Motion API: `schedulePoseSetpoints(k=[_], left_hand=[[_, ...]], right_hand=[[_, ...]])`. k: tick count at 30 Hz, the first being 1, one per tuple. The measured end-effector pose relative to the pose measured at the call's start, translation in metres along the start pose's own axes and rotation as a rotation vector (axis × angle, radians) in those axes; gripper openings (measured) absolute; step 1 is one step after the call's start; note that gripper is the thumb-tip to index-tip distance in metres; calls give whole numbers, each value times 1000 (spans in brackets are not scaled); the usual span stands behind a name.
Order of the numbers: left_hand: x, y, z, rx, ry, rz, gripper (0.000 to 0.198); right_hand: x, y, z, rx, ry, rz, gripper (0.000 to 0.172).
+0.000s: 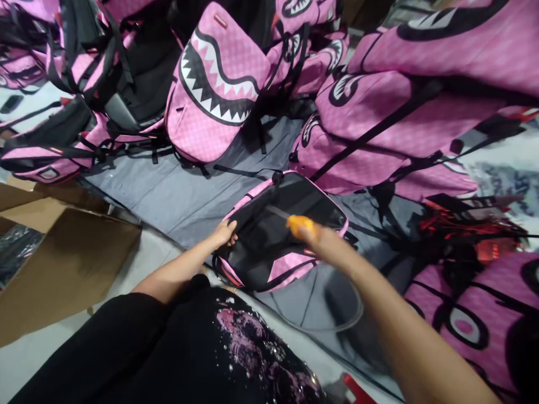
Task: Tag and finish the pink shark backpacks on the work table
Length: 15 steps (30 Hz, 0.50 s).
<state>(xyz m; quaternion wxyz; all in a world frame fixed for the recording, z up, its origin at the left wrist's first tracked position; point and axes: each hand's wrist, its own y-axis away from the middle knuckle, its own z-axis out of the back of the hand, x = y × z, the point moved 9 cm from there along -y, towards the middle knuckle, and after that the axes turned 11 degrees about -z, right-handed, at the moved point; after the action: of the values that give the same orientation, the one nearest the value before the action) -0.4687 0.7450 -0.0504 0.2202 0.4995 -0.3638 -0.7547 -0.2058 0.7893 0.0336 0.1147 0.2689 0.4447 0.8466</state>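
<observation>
A pink and black backpack [252, 235] lies in front of me on the grey surface, its black panel facing up. My left hand [225, 233] is closed on its near left edge, fingers curled over the rim. Above the panel, my right hand [314, 235] grips an orange air blow gun [300, 224] with a thin nozzle pointing left; motion blurs it a little. A clear hose [360, 308] loops below my right forearm. Just beyond lies another pink backpack [219, 84] with a toothed shark-mouth print.
Stacked pink backpacks [379, 123] rise on the right, and more bags with black straps [84, 67] crowd the back left. An open cardboard box [84, 269] stands at the left. Red and black tags or packaging [471, 224] lie at the right. Grey sheeting [147, 185] covers the work surface.
</observation>
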Motion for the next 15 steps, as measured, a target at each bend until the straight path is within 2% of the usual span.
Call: schedulePoseSetpoints(k=[1, 2, 4, 5, 6, 7, 8, 9, 10, 12, 13, 14, 15], left_hand=[[-7, 4, -3, -32, -107, -76, 50], [-16, 8, -7, -62, -264, -164, 54], [-37, 15, -19, -82, -675, -343, 66], [-45, 19, -28, -75, -875, -414, 69], [-52, 23, -35, -68, -1027, -463, 70], [-57, 28, -42, -69, -1105, -497, 69], [-63, 34, -50, -76, -1136, -548, 66], [-70, 43, -60, -69, -1132, -619, 64], [-74, 53, -74, -31, -1098, -696, 64], [-71, 71, -110, 139, -971, -769, 72], [-64, 76, -127, 228, -907, -744, 78], [-56, 77, -139, 287, -856, -688, 81], [-47, 75, -147, 305, -819, -619, 80]], right_hand=[[-7, 1, 10, -52, 3, -43, 50], [-15, 2, 14, -43, 2, -69, 51], [-34, 6, 13, 90, 6, -98, 56], [-47, 8, 16, 114, 23, -127, 60], [-61, 10, 24, 68, 53, -168, 63], [-77, 13, 37, -36, 97, -223, 66], [-91, 19, 48, -140, 140, -273, 66], [-103, 25, 52, -183, 162, -304, 64], [-113, 33, 47, -145, 150, -310, 62], [-128, 51, 20, 62, 51, -309, 56], [-134, 62, 7, 142, -8, -313, 55], [-142, 74, -1, 164, -54, -326, 55], [-151, 85, -4, 128, -83, -353, 53]])
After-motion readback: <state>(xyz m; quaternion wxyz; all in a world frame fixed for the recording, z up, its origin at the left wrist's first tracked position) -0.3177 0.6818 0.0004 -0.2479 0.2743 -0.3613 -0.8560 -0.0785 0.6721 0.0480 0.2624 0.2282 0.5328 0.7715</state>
